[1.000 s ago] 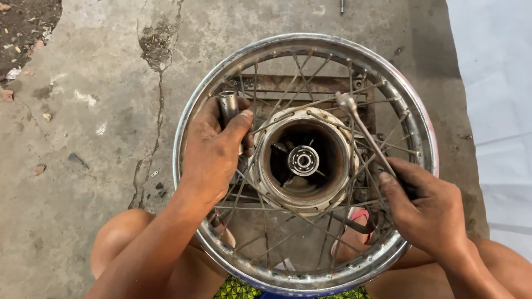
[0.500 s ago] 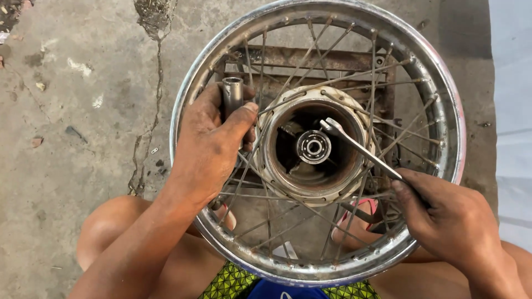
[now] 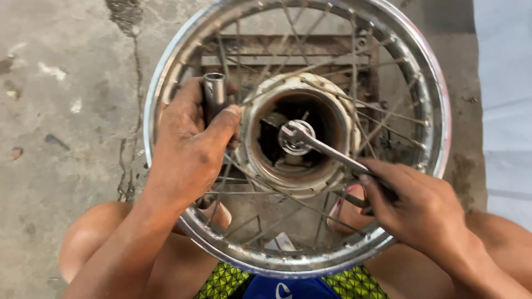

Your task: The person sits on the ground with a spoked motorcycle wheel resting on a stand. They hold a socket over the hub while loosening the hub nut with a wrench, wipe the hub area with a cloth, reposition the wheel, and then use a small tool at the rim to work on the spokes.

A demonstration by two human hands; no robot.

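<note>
One wheel [image 3: 166,105], spoked, chrome rim. One hub [image 3: 260,160] at its centre. Spokes many, crossing, too many to count surely. One wrench [image 3: 332,155], ring end inside hub. One metal tube [image 3: 214,94], short, upright. Two hands: left hand [image 3: 185,149] one, right hand [image 3: 424,207] one. Two knees, one each side below rim. Two feet showing through spokes. One metal frame [image 3: 288,52] under wheel. One long crack [image 3: 133,83] in concrete floor [image 3: 61,111]. One pale sheet [image 3: 507,99] at far right edge.

Wrench [image 3: 332,152] head in hub [image 3: 302,135], seemingly on axle; tube [image 3: 214,91] left.
</note>
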